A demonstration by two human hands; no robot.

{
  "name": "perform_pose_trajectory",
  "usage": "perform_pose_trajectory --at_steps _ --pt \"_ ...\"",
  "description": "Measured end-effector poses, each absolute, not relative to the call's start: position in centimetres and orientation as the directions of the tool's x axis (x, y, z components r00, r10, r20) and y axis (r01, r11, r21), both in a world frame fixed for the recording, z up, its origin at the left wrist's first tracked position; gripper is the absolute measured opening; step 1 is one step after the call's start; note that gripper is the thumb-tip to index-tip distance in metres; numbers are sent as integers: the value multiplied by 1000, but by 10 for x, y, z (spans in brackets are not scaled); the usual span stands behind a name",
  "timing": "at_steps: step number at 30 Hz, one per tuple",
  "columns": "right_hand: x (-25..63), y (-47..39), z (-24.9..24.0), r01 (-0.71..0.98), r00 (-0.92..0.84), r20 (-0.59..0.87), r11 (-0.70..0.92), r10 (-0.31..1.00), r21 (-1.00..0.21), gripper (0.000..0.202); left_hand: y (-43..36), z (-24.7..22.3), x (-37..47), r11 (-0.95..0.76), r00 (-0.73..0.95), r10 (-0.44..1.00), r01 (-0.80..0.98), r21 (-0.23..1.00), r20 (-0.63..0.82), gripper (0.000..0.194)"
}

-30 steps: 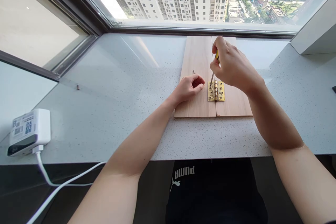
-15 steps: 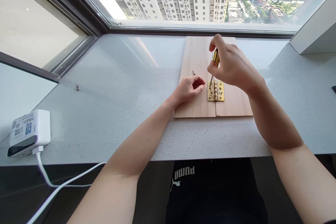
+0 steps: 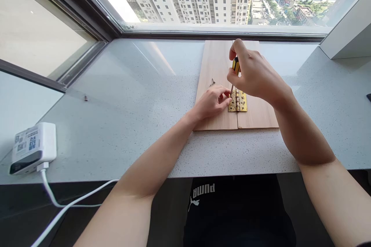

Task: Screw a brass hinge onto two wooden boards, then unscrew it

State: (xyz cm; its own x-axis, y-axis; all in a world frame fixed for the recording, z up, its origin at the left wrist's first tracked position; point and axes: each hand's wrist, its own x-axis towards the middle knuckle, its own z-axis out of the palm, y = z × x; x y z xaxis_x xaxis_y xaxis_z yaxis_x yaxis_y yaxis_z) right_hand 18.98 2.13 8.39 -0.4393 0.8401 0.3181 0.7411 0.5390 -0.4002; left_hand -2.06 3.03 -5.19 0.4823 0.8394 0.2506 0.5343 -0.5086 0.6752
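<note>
A screwdriver [image 3: 236, 65] with a yellow and black handle is held nearly upright in my right hand [image 3: 256, 71], fingers wrapped round the handle. Its shaft points down at the left leaf of a brass-coloured hinge [image 3: 242, 102]. The hinge lies open across the seam between a left wooden board [image 3: 214, 122] and a right wooden board [image 3: 261, 117]. My left hand [image 3: 213, 103] rests on the left board, thumb and fingers pinched at the hinge's left edge beside the screwdriver tip; whatever is between them is hidden. A few small screws [image 3: 212, 82] lie on the left board behind my left hand.
The boards lie on a speckled white counter [image 3: 139, 123] against the window frame [image 3: 174, 35]. At the left stands a white device [image 3: 34, 146] with a white cable [image 3: 62, 212]. A small brownish object [image 3: 85, 98] lies at the left; a white box [image 3: 350, 32] is at the right.
My left hand has moved right, its fingertips now at the hinge's left leaf beside the screwdriver tip. The screws behind it show more. The screwdriver has shifted slightly left and stands more upright.
</note>
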Motion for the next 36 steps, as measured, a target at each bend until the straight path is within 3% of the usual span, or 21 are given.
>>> perform_pose_trajectory --at_steps 4,12,20,36 --pt "189 20 83 723 -479 327 577 815 -379 34 31 -57 -19 -520 453 841 528 671 295 7" --pt "187 21 86 814 -370 273 451 888 -367 39 32 -61 -19 -510 422 852 534 675 310 15" --pt "189 15 86 736 -491 335 589 804 -334 30 33 -62 -17 -533 412 841 517 670 351 13" --pt "190 14 85 638 -583 369 689 724 -345 38 37 -63 -19 -547 424 828 465 696 367 8"
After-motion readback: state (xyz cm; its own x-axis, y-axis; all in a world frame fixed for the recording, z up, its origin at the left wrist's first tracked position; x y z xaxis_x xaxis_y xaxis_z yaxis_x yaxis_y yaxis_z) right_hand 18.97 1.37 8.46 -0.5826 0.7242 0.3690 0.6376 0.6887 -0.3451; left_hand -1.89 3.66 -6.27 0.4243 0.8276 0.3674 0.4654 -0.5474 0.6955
